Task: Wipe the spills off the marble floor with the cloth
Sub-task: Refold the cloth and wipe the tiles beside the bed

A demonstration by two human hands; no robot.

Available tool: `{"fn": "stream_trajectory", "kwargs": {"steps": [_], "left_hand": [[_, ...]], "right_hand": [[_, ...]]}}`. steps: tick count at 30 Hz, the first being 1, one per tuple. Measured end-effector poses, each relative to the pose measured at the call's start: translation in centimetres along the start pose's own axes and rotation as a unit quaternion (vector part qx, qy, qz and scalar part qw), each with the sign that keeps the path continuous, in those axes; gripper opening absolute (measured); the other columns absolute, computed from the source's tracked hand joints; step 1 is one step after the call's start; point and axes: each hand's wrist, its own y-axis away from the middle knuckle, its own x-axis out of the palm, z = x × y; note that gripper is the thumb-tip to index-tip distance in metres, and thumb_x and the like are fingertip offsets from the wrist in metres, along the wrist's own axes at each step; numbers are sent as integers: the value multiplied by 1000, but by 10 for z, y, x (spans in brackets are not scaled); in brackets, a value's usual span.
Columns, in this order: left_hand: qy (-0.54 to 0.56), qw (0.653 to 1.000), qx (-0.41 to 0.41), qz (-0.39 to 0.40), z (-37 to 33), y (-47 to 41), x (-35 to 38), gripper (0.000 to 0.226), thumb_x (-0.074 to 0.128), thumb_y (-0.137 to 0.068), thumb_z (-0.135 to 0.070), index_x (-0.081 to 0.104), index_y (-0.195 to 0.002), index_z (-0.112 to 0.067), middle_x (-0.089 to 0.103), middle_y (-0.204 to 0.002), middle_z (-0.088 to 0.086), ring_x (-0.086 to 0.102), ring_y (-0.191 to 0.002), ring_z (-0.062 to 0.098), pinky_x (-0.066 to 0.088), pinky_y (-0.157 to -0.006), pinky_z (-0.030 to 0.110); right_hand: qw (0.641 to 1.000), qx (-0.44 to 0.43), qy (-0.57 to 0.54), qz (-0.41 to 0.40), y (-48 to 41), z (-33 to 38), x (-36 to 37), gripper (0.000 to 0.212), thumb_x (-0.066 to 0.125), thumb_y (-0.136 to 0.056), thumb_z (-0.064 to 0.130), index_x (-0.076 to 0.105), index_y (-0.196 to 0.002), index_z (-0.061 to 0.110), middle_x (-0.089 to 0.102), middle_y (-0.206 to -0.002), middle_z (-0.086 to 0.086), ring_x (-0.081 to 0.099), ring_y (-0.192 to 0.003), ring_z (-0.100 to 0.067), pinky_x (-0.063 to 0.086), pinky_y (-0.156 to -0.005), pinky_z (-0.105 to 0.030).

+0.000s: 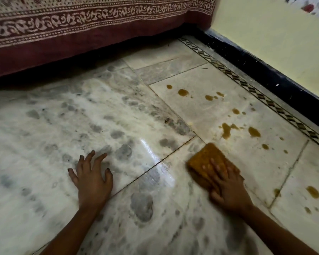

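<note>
A folded orange-brown cloth (204, 159) lies flat on the white marble floor (118, 115). My right hand (226, 186) presses down on its near half, fingers spread over it. Several brown spills dot the pale tile beyond the cloth, the nearest a long blot (226, 130), others further back (183, 92) and one at the right (312, 191). My left hand (92, 177) rests flat on the floor to the left, fingers apart, holding nothing.
A bed draped in a maroon patterned cloth (81, 34) overhangs the floor at the back, with dark space beneath. A cream wall (274, 43) with a black skirting (265, 76) and a patterned floor border (247, 83) runs along the right.
</note>
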Motion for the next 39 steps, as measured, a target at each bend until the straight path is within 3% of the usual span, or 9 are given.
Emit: {"fn": "stream_trajectory", "kwargs": {"steps": [3, 6, 12, 16, 21, 26, 30, 34, 39], "left_hand": [[5, 1000, -1, 18, -5, 2, -2, 53, 43, -77, -29, 55, -126, -12, 41, -141, 16, 26, -136, 39, 3, -109, 57], [-11, 999, 8, 45, -1, 6, -6, 56, 44, -76, -30, 52, -129, -13, 40, -141, 18, 28, -134, 41, 14, -108, 59], [-38, 999, -24, 26, 15, 1, -11, 57, 45, -73, -28, 53, -127, -9, 45, -137, 23, 34, -129, 44, 27, -102, 62], [-56, 998, -19, 2, 26, -2, -9, 58, 38, -76, -35, 55, -122, -4, 49, -130, 25, 42, -122, 45, 34, -97, 63], [-38, 999, -6, -37, 34, 4, -5, 61, 34, -83, -40, 47, -130, -2, 48, -132, 24, 41, -125, 42, 29, -101, 56], [12, 998, -22, -59, 30, 9, -3, 63, 34, -86, -42, 41, -134, -3, 47, -134, 21, 36, -130, 37, 24, -107, 48], [59, 995, -38, -73, 28, 11, -5, 63, 33, -88, -44, 39, -136, -5, 44, -138, 18, 34, -132, 33, 24, -108, 45], [74, 992, -46, -94, 25, 8, -5, 59, 33, -90, -41, 39, -136, -4, 44, -137, 19, 37, -130, 35, 28, -107, 46], [84, 990, -52, -102, 23, 10, -5, 56, 34, -90, -39, 40, -134, -5, 45, -136, 17, 38, -129, 33, 28, -107, 42]], "right_hand": [[989, 146, -16, 8, -73, 14, -20, 82, 3, -71, 70, -10, -146, 40, -10, -157, -2, 6, -141, -45, 8, -111, -64], [980, 187, -54, 24, -131, 67, -32, 80, 11, -76, 64, -6, -149, 34, -9, -159, -5, 2, -142, -44, 0, -113, -61], [997, -64, -11, 30, -95, 158, -25, 81, 15, -74, 66, 1, -148, 39, -5, -157, 1, 8, -137, -54, 11, -103, -74], [979, -202, 16, -3, -3, 98, 4, 69, 34, -84, 60, 20, -148, 38, 15, -158, -2, 23, -141, -37, 22, -107, -58], [999, -12, 20, -31, -28, 14, -16, 76, 30, -79, 59, 8, -149, 41, 14, -157, -3, 30, -135, -37, 27, -104, -60], [989, 148, -16, -2, -171, 56, -25, 74, 6, -84, 66, -8, -149, 34, -7, -159, -4, -1, -145, -30, 3, -113, -58], [996, 62, -1, 61, -236, 138, -30, 74, 18, -89, 63, -8, -149, 30, -11, -158, -7, -1, -143, -39, 4, -111, -63], [992, -104, 10, 65, -194, 222, -41, 71, 33, -90, 58, 1, -150, 37, -7, -159, 0, -3, -138, -52, 3, -107, -68], [955, -293, 7, -43, -61, 156, -5, 75, 47, -76, 52, 27, -146, 37, 17, -158, -1, 12, -143, -33, 12, -112, -53]]}}
